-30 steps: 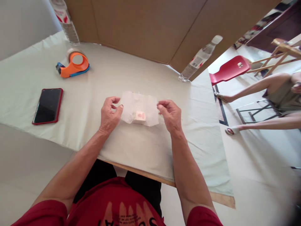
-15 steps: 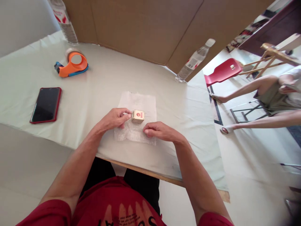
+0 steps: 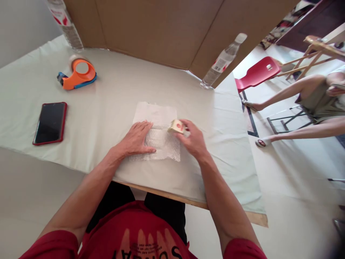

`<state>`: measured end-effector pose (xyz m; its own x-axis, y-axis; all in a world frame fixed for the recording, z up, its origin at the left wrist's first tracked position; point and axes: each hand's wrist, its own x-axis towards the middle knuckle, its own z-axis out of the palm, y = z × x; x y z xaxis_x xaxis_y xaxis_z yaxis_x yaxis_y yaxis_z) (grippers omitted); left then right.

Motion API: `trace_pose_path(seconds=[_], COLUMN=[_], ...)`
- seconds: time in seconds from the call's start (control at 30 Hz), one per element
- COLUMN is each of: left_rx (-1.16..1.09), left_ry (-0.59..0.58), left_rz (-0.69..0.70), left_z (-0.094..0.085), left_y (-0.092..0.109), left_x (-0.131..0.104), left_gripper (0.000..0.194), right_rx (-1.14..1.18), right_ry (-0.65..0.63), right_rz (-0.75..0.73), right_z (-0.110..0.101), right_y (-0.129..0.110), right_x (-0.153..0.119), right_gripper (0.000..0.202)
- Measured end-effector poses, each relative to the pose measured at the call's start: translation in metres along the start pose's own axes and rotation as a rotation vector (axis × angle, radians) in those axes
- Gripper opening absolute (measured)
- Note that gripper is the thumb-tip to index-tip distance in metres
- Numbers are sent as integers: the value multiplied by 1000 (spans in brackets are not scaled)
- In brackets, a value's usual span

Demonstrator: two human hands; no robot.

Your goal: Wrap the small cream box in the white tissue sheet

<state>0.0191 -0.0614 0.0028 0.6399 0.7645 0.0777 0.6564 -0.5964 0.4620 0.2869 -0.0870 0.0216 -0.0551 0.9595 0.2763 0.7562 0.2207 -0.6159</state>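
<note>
A sheet of bubble wrap (image 3: pixel 164 144) lies spread on the cloth-covered table in front of me. My left hand (image 3: pixel 137 139) rests flat over its left part, with fingers stretched out and the thumb apart. At the sheet's right side, my right hand (image 3: pixel 192 138) grips a small cream-coloured box (image 3: pixel 177 126) with a red mark on its face. The box is held between thumb and fingers, slightly blurred and tilted. Whether it touches the sheet I cannot tell.
An orange tape dispenser (image 3: pixel 81 73) and a red-edged phone (image 3: pixel 50 123) lie on the left. Two water bottles (image 3: pixel 66 27), (image 3: pixel 223 61) stand against a cardboard panel (image 3: pixel 156 32) at the back. Beyond the table's right edge are a red chair (image 3: pixel 260 73) and a seated person (image 3: pixel 315 97).
My right hand has taken hold of the box and moved it right, off the middle of the sheet. My left hand has opened and flattened onto the bubble wrap.
</note>
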Motion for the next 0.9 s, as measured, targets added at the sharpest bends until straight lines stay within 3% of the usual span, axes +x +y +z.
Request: trace_pose_path(seconds=[0.07,0.17,0.23,0.33,0.43,0.53,0.6,0.73,0.9], left_rx=[12,16,15,12,15,35,38,17,49], left_ry=[-11,-18,-15,-4,19,33,34,50,66], left_rz=[6,15,20,33,48,52,48,23,-71], left_z=[-1,-3,-3,-2,-1,-2,-3,-3,-5], left_y=[1,3,4,3,1,1,2,1,-3], left_x=[0,0,-1,-1,-1,-1,-1,0,-1], left_gripper=[104,101,101,102,102,101,100,92,70], right_rx=[-66,-250,-350,-357,-260,-234,-255,-287,-264], right_ry=[101,117,188,334,129,-170,-308,-358,-358], right_rz=[120,247,255,113,-119,-234,-213,-156,-156], right_z=[-23,-49,-55,-49,-25,4,21,36,36], right_y=[26,54,54,24,-17,-40,-41,-31,-25], right_x=[-11,-26,-34,-36,-27,-15,-10,-11,-15], right_gripper=[53,56,60,54,42,57,70,80,84])
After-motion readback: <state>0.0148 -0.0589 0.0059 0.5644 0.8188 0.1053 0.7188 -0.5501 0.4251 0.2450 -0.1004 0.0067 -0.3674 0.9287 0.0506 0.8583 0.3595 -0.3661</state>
